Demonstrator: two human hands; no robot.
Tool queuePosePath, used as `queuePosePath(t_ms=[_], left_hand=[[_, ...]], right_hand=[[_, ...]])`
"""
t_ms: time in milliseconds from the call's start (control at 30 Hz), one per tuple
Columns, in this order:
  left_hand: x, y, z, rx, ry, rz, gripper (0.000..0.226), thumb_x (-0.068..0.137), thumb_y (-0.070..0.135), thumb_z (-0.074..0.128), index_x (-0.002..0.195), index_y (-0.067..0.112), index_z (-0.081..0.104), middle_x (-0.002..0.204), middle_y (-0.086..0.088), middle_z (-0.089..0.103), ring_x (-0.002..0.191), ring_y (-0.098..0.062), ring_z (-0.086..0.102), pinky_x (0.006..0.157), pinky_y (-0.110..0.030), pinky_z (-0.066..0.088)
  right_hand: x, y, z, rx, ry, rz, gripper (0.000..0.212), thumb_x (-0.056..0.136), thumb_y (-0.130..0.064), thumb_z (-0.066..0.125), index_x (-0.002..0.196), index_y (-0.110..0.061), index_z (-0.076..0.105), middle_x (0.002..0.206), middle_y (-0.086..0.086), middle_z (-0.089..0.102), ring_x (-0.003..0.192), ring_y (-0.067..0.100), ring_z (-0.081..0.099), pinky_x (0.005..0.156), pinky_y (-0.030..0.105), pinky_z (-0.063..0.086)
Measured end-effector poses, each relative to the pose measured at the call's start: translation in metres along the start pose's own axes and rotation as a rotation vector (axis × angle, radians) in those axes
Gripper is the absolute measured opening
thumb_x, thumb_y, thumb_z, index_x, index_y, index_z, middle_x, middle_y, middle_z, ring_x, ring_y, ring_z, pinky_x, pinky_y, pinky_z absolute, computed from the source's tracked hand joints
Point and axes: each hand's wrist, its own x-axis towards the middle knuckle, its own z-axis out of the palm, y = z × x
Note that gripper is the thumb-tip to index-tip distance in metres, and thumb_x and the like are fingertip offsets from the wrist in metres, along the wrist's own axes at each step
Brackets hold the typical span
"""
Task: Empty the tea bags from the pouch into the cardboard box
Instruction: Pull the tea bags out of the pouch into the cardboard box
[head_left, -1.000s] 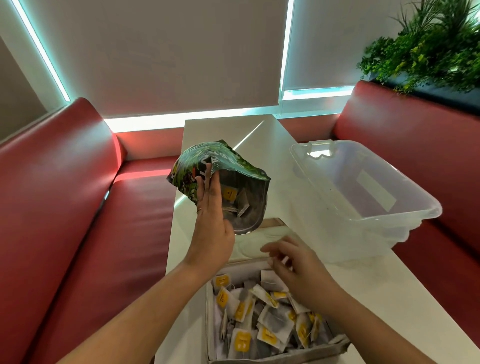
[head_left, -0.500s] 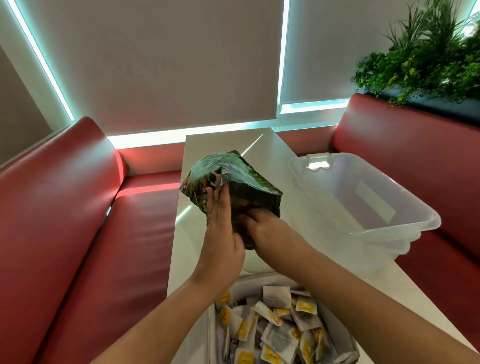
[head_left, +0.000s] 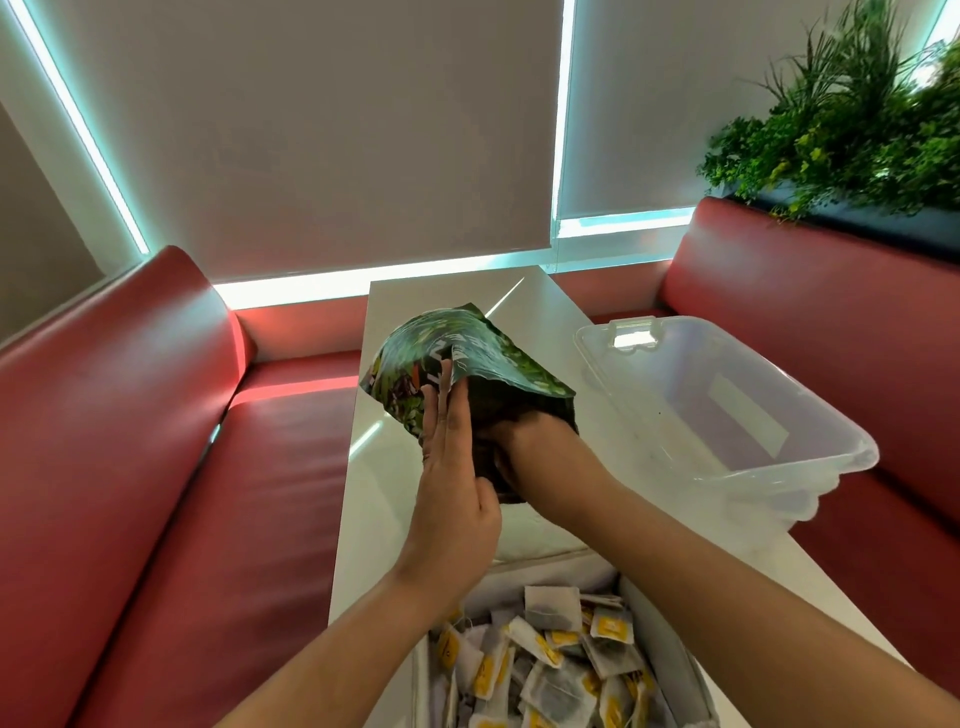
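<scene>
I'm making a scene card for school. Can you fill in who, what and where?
Left hand: holds the pouch up above the table
Right hand: inside the pouch's mouth, fingers hidden
Box: below the hands, piled with tea bags
Tub: clear plastic, on the table's right side

Cool cyan light strips (head_left: 363, 278) glow behind the table (head_left: 415, 301), streaking glare across its glossy top. Frame edges bend; the plant (head_left: 841, 130) to its right looks soft.
</scene>
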Motion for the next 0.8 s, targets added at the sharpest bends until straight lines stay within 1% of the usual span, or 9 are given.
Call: queuePosePath(t_ms=[100,167,200,233,333,400,567,700,800], left_hand=[[0.000,0.001,0.001,0.006,-0.007,0.019,0.097,0.081,-0.014,0.038,0.142,0.045,-0.009,0.147,0.034,-0.016,0.146,-0.011,0.000,0.114,-0.041,0.029],[0.000,0.001,0.000,0.008,-0.013,0.043,0.097,0.081,-0.014,0.038,0.141,0.046,-0.010,0.142,0.043,-0.020,0.146,-0.010,-0.002,0.113,-0.045,0.030],[0.001,0.000,-0.001,0.005,-0.015,0.047,0.098,0.080,-0.014,0.037,0.141,0.046,-0.009,0.143,0.043,-0.020,0.146,-0.011,-0.001,0.113,-0.046,0.030],[0.002,-0.001,-0.002,0.000,-0.014,0.040,0.098,0.080,-0.014,0.037,0.142,0.047,-0.009,0.147,0.037,-0.017,0.147,-0.013,0.002,0.113,-0.046,0.029],[0.005,-0.004,-0.007,-0.015,0.000,-0.002,0.100,0.077,-0.013,0.037,0.144,0.046,-0.008,0.159,0.007,0.000,0.146,-0.020,0.013,0.113,-0.046,0.030],[0.006,-0.005,-0.011,-0.005,0.012,-0.014,0.099,0.077,-0.014,0.038,0.145,0.042,-0.006,0.159,-0.002,0.006,0.145,-0.023,0.017,0.112,-0.046,0.031],[0.003,-0.009,-0.019,0.019,0.005,-0.017,0.094,0.079,-0.015,0.038,0.144,0.039,-0.005,0.160,0.002,-0.002,0.146,-0.010,0.001,0.117,-0.024,0.015],[0.002,-0.015,-0.020,0.020,-0.009,-0.020,0.095,0.080,-0.016,0.038,0.144,0.039,-0.007,0.158,0.009,-0.004,0.146,-0.011,0.000,0.118,-0.035,0.018],[0.002,-0.021,-0.020,0.023,-0.012,-0.046,0.095,0.081,-0.016,0.037,0.144,0.039,-0.008,0.153,0.016,-0.006,0.146,-0.010,-0.004,0.119,-0.035,0.016]], right_hand=[[-0.002,-0.002,-0.001,-0.045,-0.146,-0.056,0.031,0.087,-0.009,0.058,0.118,-0.009,0.057,0.100,0.012,0.068,0.086,0.027,0.064,0.079,0.036,0.054],[0.001,-0.005,-0.002,-0.106,-0.276,-0.050,0.031,0.089,-0.010,0.056,0.120,-0.010,0.054,0.103,0.011,0.067,0.091,0.026,0.063,0.083,0.035,0.052],[0.003,-0.006,-0.002,-0.129,-0.306,-0.048,0.028,0.090,-0.009,0.055,0.118,-0.010,0.054,0.104,0.011,0.067,0.093,0.026,0.062,0.085,0.034,0.051],[0.005,-0.007,-0.002,-0.145,-0.313,-0.046,0.026,0.091,-0.010,0.054,0.117,-0.011,0.056,0.106,0.010,0.066,0.095,0.026,0.062,0.087,0.032,0.050],[0.011,-0.017,-0.008,-0.151,-0.315,-0.015,0.029,0.092,-0.013,0.054,0.121,-0.012,0.054,0.114,0.010,0.063,0.106,0.026,0.058,0.091,0.028,0.042],[0.013,-0.022,-0.011,-0.147,-0.311,0.015,0.031,0.093,-0.012,0.051,0.124,-0.010,0.053,0.118,0.013,0.061,0.108,0.028,0.056,0.092,0.030,0.040],[0.012,-0.021,-0.006,-0.171,-0.174,-0.011,0.026,0.091,-0.005,0.047,0.114,-0.005,0.060,0.109,0.016,0.065,0.098,0.031,0.061,0.082,0.034,0.045],[0.008,-0.016,0.001,0.004,0.054,-0.086,0.024,0.082,0.001,0.060,0.104,-0.003,0.067,0.094,0.018,0.069,0.081,0.033,0.066,0.067,0.030,0.045],[-0.005,-0.015,-0.001,0.285,0.199,0.019,0.024,0.084,-0.004,0.061,0.106,-0.011,0.067,0.099,0.009,0.071,0.086,0.020,0.065,0.074,0.019,0.047]])
